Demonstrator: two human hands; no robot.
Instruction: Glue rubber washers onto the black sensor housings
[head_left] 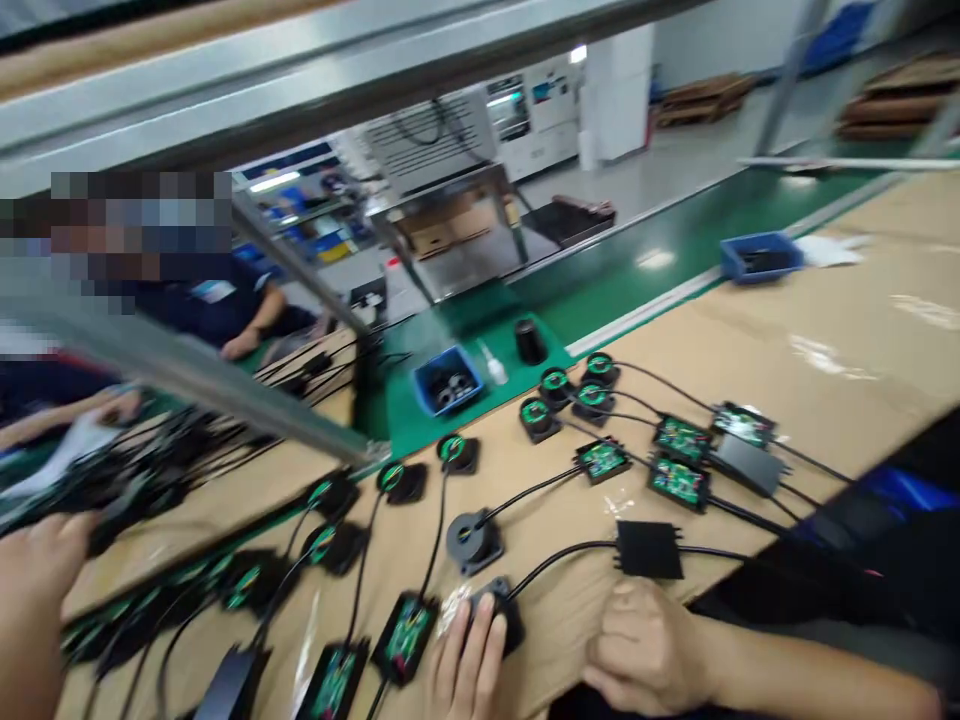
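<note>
My left hand point(466, 665) comes in from the bottom edge, with its fingers laid over a black square-flanged housing point(511, 622) and its thumb hidden. A black cable runs from that housing to a flat black box point(649, 550). Just below this box, my right hand point(634, 648) is curled into a fist; whatever it may hold is hidden. Another flanged housing point(474, 540), round-topped and dark grey, lies above my left fingers. It is wired to an open box with a green circuit board point(604, 458). The picture is slightly blurred.
Several wired housings and circuit-board boxes point(405, 630) cover the cardboard-topped bench. A blue bin point(448, 380) with black parts stands beyond, near a black cup point(531, 342). A metal post point(225, 370) slants across. Another person's hand point(37, 570) is at the left edge; co-workers sit opposite.
</note>
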